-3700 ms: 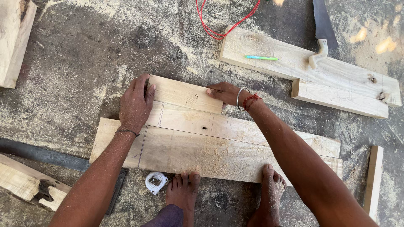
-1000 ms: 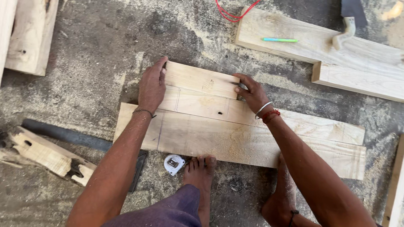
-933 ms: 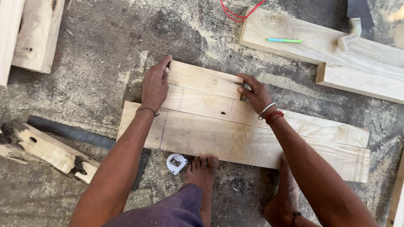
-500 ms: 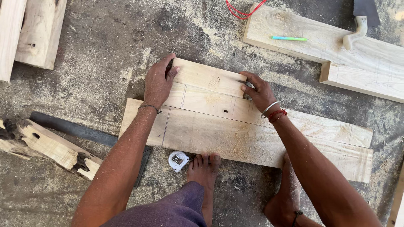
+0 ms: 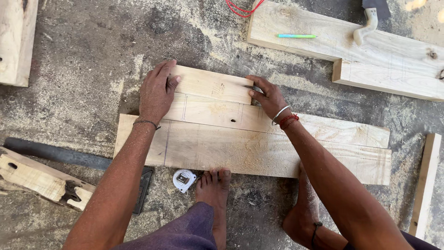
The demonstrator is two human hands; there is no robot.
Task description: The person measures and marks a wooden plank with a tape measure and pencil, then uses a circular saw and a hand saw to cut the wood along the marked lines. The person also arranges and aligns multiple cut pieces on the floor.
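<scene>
Left hand [image 5: 156, 95] is pressed flat, fingers spread, on the left end of the short board [image 5: 210, 84] while the right hand [image 5: 269, 98] pinches something thin at its right end, maybe a pencil, atop the long planks [image 5: 277, 148] on the floor, so I'd keep that board pinned hard against sliding.

Boards [image 5: 259, 148] pale tan with fine brown grain, thin dark pencil lines and one dark knot hole near centre; floor [image 5: 83, 69] mottled dark grey, dusted pale yellow with sawdust. At 12 o'clock a red cord [image 5: 240, 8]; at 1 o'clock a turquoise pencil [image 5: 297, 35] with a yellow-green tip on another pale plank [image 5: 407, 55]. Right wrist: silver bangle [image 5: 280, 113] beside red thread [image 5: 289, 120]; at 6 o'clock a white tape measure [image 5: 184, 179] and purple cloth [image 5: 185, 231]; at 8 o'clock a black bar [image 5: 55, 155].
</scene>
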